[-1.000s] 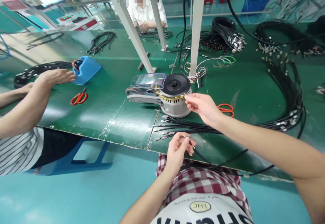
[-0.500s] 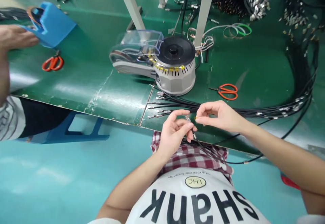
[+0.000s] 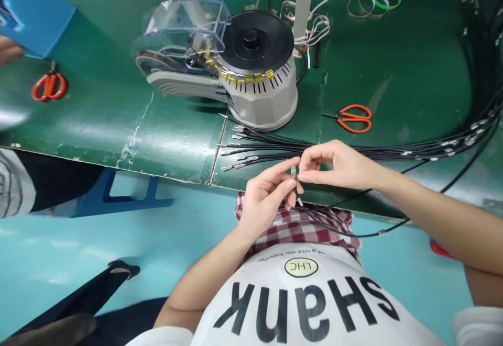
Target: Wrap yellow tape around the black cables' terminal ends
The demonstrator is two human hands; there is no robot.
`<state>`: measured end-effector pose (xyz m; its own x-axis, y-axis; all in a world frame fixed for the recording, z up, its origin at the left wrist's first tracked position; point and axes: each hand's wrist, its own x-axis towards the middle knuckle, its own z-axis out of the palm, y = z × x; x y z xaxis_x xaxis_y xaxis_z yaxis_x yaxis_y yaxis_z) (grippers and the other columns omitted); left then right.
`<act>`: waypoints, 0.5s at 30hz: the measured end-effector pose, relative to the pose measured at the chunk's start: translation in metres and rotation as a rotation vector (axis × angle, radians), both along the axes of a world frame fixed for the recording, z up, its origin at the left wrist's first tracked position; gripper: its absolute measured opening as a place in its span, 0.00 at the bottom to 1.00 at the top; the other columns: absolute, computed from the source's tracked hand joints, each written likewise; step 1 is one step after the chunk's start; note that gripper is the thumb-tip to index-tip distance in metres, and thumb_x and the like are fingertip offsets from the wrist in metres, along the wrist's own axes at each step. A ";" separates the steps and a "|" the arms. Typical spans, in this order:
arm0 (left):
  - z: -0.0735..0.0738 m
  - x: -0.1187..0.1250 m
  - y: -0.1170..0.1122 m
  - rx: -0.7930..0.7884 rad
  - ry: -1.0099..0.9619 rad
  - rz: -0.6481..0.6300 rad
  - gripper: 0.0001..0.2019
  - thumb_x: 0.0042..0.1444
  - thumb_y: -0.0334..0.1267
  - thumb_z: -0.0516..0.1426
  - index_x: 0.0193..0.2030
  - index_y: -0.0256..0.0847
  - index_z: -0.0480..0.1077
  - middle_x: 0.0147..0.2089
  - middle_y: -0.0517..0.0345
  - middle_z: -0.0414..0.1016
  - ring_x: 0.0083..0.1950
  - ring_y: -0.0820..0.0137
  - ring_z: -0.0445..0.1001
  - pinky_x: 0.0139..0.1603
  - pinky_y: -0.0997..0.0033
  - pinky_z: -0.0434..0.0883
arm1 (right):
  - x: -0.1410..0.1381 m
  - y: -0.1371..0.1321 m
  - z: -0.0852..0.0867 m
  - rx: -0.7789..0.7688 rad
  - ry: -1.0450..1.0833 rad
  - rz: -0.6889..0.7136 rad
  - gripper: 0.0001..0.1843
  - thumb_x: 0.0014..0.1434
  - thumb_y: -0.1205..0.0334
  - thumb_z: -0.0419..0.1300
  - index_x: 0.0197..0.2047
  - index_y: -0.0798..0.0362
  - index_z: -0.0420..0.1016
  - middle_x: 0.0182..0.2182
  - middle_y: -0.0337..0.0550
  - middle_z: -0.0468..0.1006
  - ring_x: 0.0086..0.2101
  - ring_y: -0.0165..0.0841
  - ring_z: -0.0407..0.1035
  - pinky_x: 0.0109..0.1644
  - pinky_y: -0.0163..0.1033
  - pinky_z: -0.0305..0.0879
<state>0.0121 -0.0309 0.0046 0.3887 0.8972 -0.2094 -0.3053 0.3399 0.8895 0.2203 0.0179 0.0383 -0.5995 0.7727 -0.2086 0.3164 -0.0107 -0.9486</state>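
My left hand [image 3: 264, 199] pinches a black cable [image 3: 334, 230] close to its silver metal connector [image 3: 293, 170], which points up between the fingers. The cable hangs down across my lap and curves off to the right. My right hand [image 3: 334, 165] has thumb and index finger pressed together on a small yellow piece of tape [image 3: 296, 177], held against the cable just below the connector. Behind both hands lies a bundle of black cables [image 3: 377, 152] with bare metal ends at the left.
A round tape dispenser [image 3: 263, 97] with yellow tape pieces stands beyond the cables. Orange-handled scissors [image 3: 354, 119] lie to its right, another orange-handled pair [image 3: 50, 85] far left. A co-worker's hand [image 3: 8, 51] is beside a blue holder [image 3: 39, 16]. A blue stool [image 3: 129, 194] stands below the table edge.
My right hand has brought the yellow tape piece left onto the cable in my left hand. The view has shifted, and a person's leg and shoe now show at lower left.
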 end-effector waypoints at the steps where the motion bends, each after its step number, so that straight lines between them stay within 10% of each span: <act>1: 0.000 0.000 0.000 0.000 -0.003 -0.001 0.20 0.63 0.38 0.63 0.61 0.40 0.72 0.33 0.57 0.77 0.24 0.78 0.70 0.26 0.77 0.70 | 0.000 0.000 0.000 0.008 -0.002 0.000 0.12 0.63 0.53 0.63 0.34 0.52 0.78 0.30 0.39 0.78 0.31 0.30 0.68 0.38 0.35 0.65; 15: -0.003 0.000 -0.001 0.018 0.001 -0.008 0.20 0.63 0.38 0.62 0.61 0.41 0.73 0.33 0.56 0.77 0.25 0.77 0.70 0.27 0.77 0.71 | -0.002 -0.001 0.003 0.036 -0.025 -0.019 0.06 0.61 0.62 0.63 0.32 0.52 0.79 0.28 0.37 0.80 0.29 0.29 0.69 0.37 0.35 0.64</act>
